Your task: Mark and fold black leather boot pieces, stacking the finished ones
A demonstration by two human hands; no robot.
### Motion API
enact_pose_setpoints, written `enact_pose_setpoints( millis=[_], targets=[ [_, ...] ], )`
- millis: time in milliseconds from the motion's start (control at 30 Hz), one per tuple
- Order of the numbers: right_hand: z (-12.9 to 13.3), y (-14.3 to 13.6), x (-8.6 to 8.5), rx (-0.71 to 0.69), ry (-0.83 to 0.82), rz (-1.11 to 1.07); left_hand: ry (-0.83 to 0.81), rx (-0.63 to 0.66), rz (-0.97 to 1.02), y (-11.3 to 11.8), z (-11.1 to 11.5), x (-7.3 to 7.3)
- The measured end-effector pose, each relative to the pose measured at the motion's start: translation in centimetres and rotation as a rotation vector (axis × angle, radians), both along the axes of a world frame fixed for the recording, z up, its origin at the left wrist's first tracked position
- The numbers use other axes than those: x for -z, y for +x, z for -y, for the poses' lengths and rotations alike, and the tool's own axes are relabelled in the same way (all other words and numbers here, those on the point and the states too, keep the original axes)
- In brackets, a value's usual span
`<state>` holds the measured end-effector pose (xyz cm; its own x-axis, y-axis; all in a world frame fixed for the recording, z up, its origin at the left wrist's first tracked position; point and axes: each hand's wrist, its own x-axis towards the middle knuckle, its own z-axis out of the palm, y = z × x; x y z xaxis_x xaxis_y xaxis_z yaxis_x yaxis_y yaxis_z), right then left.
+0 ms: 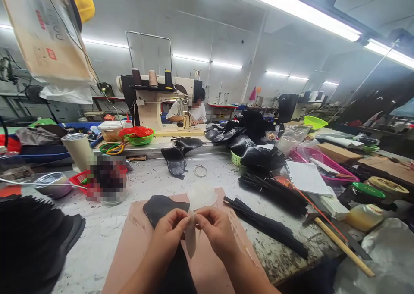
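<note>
My left hand [171, 227] and my right hand [216, 230] meet in the middle, thumbs and fingertips pinched together. Between them is a thin whitish strip [191, 241], its pointed lower end hanging down. A translucent, pale sheet [202, 198] shows just beyond the fingertips; whether it joins the strip I cannot tell. Under my hands lies a pink board [124, 242]. A flat black leather-like piece [161, 207] rests on it, partly covered by my left hand and forearm. Right of the board is a bundle of long black strips [268, 225].
A stack of black pieces [35, 242] fills the left edge. Farther back are a metal ring [200, 170], black leather pieces [176, 160] and a sewing machine [152, 106], with a person [197, 111] behind it. A wooden-handled hammer [344, 246] and jars lie at right.
</note>
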<state>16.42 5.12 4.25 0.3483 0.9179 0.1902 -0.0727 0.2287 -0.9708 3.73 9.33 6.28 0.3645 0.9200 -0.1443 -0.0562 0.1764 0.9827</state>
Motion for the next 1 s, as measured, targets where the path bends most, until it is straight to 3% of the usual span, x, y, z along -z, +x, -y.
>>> enact_pose_setpoints(
  millis=[100,167,333,433,567,733,867,1000],
  targets=[
    [-0.4,0.2,1.1,0.165,-0.071,-0.294,-0.074,-0.085,0.057,-0.8,-0.4,1.2],
    [-0.6,1.0,1.8,0.258,-0.103,-0.361,-0.123,-0.155,0.082,-1.6,-0.8,1.5],
    [-1.9,5.3,2.5,0.483,-0.111,-0.268,-0.259,-0.491,0.178,-4.4,-1.8,1.1],
    [-4.1,7.7,2.4,0.551,-0.107,-0.083,-0.288,-0.551,0.244,-5.5,-2.0,0.7],
    [-7.8,8.4,2.8,0.490,-0.140,0.238,-0.307,-0.504,0.287,-5.3,-1.4,0.7],
    [-10.4,7.6,4.9,0.342,-0.232,0.527,-0.325,-0.446,0.306,-4.8,-0.6,1.0],
    [-10.2,7.3,5.9,0.328,-0.217,0.641,-0.320,-0.450,0.325,-4.8,-0.4,1.4],
    [-7.5,4.4,4.4,0.264,-0.056,0.699,-0.305,-0.475,0.318,-4.4,-0.1,1.8]
  ],
)
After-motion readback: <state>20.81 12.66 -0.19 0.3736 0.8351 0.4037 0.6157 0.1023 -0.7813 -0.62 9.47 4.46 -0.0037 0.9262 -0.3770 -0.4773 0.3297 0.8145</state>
